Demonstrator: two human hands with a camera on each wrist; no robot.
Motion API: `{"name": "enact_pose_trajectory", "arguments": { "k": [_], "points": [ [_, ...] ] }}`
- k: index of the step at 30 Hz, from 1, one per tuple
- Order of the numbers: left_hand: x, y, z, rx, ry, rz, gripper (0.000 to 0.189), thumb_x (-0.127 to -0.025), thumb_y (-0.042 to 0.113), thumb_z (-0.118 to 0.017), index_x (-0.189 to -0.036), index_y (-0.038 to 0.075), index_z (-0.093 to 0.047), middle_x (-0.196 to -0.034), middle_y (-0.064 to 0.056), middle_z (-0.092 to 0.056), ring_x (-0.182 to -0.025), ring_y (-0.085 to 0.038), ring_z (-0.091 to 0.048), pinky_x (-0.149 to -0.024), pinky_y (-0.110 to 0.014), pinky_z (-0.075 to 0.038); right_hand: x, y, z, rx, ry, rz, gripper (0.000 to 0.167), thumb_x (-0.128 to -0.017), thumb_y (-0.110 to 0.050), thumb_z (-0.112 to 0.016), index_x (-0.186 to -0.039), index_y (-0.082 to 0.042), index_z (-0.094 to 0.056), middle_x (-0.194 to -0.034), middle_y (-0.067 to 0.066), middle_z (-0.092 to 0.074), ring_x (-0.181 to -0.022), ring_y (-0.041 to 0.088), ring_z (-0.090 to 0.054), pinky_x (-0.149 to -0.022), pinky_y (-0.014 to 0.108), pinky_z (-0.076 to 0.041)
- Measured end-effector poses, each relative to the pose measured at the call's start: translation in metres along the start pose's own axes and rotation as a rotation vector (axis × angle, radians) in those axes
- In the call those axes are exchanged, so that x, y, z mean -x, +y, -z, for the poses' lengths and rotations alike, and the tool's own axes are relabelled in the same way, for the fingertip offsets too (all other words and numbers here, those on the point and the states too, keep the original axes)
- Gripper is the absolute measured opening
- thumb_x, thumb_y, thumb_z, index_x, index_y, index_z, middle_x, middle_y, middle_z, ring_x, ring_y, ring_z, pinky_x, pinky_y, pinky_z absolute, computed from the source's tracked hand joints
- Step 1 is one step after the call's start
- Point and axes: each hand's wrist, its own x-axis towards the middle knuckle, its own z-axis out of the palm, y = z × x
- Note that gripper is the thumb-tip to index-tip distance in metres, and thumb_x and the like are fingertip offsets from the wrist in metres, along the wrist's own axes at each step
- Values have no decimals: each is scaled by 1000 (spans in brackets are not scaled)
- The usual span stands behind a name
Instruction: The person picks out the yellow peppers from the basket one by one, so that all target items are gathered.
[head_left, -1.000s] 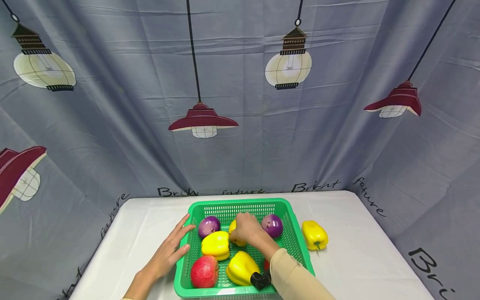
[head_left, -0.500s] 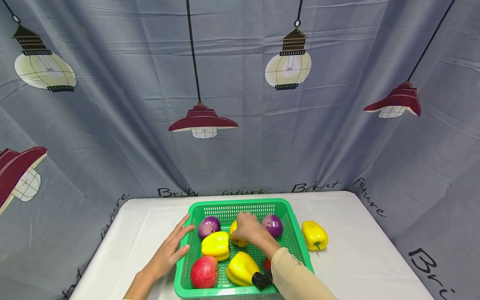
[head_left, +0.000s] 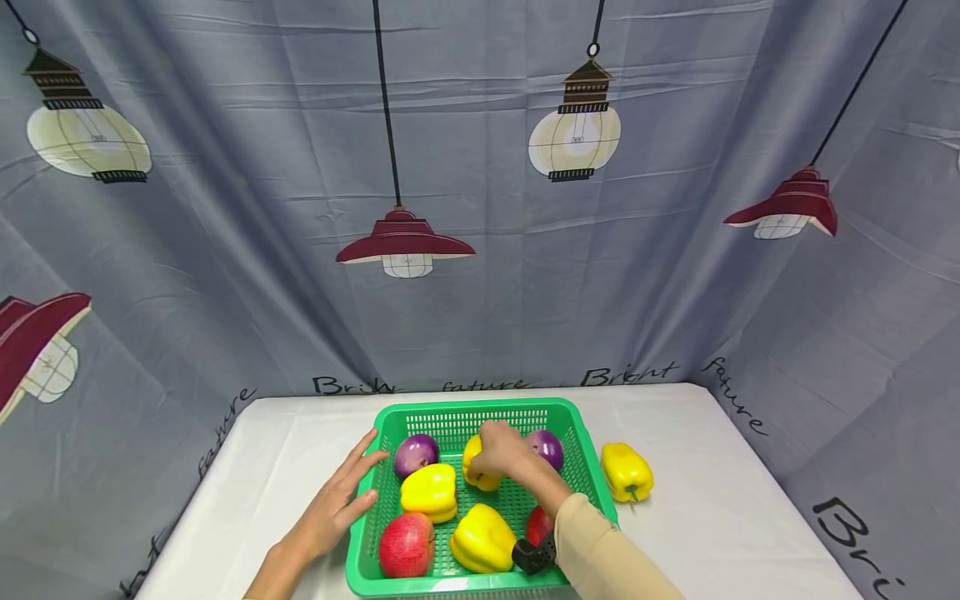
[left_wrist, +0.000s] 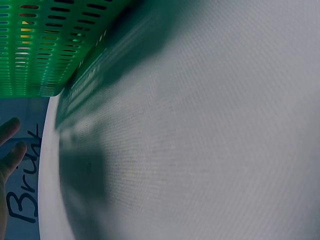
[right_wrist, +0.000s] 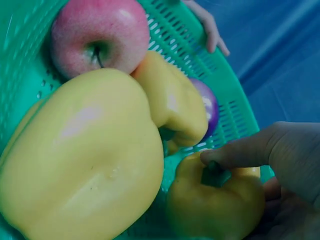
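My right hand reaches into a green plastic basket and grips a yellow bell pepper near the back middle. In the right wrist view the thumb lies beside the green stem of that bell pepper, while the other fingers are partly hidden behind it. My left hand rests at the basket's left rim with fingers spread. A second bell pepper and a third lie in the basket. A red apple sits at the front left; another apple is partly hidden by my right forearm.
One purple onion lies at the basket's back left, another onion at its back right, partly behind my hand. Outside, a yellow bell pepper lies on the white table right of the basket. A grey curtain hangs behind.
My right hand and the bell pepper it grips have shifted slightly to the right inside the basket. More of the apple by the right forearm shows. The left hand stays put.
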Motion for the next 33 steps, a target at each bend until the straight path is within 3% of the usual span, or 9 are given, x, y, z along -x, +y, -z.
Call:
{"name": "enact_pose_trajectory", "arguments": {
  "k": [7,15,25,33],
  "points": [
    [0,-1,0,2,6,-9,52,-94,15,-56,-146,11,-50,-165,-13,-23,-145,-37,-33,-97,-74,-36,3,2,7,-91,18,3,28,-71,-16,-87,-80,-5,-63,-71,4,-59,-63,18,-55,-55,29,-51],
    [0,-1,0,2,2,-10,51,-95,17,-56,-146,11,-50,-165,-13,-22,-145,-36,-33,-97,-73,-37,9,11,17,-282,26,-9,30,-74,-17,-85,-94,-1,-68,-79,6,-62,-70,20,-57,-62,31,-52],
    [0,1,0,6,4,-6,51,-95,16,-56,-146,11,-50,-165,-13,-23,-145,-37,-33,-97,-74,-36,20,17,23,-463,100,-40,44,-80,-21,-83,-114,3,-67,-89,7,-65,-75,20,-59,-66,32,-51],
    [-1,1,0,0,6,-5,53,-94,16,-56,-146,12,-50,-165,-13,-23,-145,-36,-32,-97,-73,-37,24,24,27,-593,102,-48,66,-83,-19,-81,-135,11,-55,-102,9,-68,-86,20,-62,-82,36,-53]
  ]
}}
